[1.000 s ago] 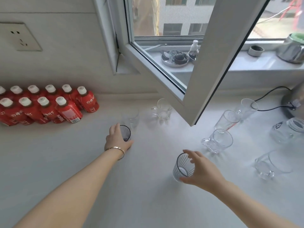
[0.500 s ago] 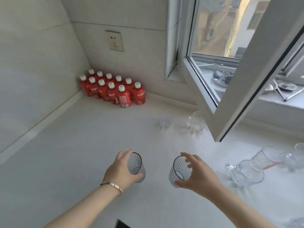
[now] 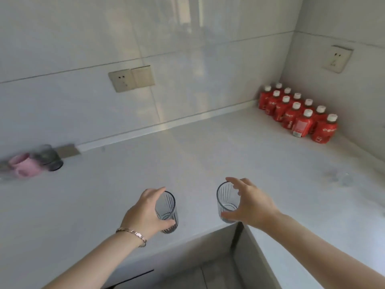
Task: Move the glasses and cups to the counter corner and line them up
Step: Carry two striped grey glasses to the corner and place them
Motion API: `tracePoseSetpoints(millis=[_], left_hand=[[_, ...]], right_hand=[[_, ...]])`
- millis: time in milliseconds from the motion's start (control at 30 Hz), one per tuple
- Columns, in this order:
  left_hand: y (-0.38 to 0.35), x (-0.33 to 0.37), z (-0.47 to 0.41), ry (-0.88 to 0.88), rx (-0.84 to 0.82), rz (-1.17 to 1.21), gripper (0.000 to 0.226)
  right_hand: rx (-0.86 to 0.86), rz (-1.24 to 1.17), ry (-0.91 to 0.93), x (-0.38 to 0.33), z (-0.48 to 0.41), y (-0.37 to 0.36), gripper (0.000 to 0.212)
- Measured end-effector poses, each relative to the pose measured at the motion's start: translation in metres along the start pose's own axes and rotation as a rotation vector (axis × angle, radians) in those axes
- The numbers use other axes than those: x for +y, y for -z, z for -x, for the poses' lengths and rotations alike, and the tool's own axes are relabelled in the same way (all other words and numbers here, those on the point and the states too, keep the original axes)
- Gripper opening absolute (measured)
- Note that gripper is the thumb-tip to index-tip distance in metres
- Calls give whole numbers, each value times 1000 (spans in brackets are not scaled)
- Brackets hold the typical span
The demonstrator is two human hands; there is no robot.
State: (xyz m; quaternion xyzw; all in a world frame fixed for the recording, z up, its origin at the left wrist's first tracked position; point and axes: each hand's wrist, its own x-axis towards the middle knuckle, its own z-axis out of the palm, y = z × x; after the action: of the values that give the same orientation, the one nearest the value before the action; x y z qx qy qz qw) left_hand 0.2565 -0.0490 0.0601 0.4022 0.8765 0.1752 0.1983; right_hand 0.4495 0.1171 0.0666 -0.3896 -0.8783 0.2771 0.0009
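Observation:
My left hand [image 3: 145,213] grips a clear ribbed glass [image 3: 167,211], fingers and thumb curled round its side. My right hand [image 3: 248,203] holds a second ribbed glass [image 3: 226,202] the same way. Both glasses are upright, side by side above the inner front edge of the white L-shaped counter [image 3: 187,159]. I cannot tell whether they touch the surface. At the far left a pink cup [image 3: 25,166] and a dark grey cup [image 3: 51,158] stand against the wall, blurred.
Several red bottles with white caps [image 3: 300,115] fill the far right corner of the counter. Wall sockets [image 3: 131,78] sit on the tiled wall. The counter edge drops to the floor [image 3: 204,274] just below the hands.
The view has swung left from the window to the counter's corner. Both hands have carried their glasses along, from the window side to the inner front edge.

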Motion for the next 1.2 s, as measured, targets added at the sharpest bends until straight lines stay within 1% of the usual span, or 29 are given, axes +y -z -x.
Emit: tracePoseSetpoints(millis=[167,300,500,633,833,1000,1200], left_hand=[[53,-109,53,198,138,76,88],[95,-207,91,310,204,108,88],[164,-342,124,386,227,76,87],[202,-418,129,431,256,85,86],[240,-499,97,486,263,118,86],[264,-550,46,537,275,150,85],[302,-599,-26,548,274,132,85]], right_hand=[[-118,47,196,-117,-15,-61,91],[-202,88,304,-216,-28,-119,92],[-276,122,365,-353,-45,-202,90],[-304,120,381,-428,-60,-243,90],[-331,126,414,-502,-100,-286,91],[-359,144,437,-541,-147,-311,92],[-404,146,454,-580,-210,-339,94]])
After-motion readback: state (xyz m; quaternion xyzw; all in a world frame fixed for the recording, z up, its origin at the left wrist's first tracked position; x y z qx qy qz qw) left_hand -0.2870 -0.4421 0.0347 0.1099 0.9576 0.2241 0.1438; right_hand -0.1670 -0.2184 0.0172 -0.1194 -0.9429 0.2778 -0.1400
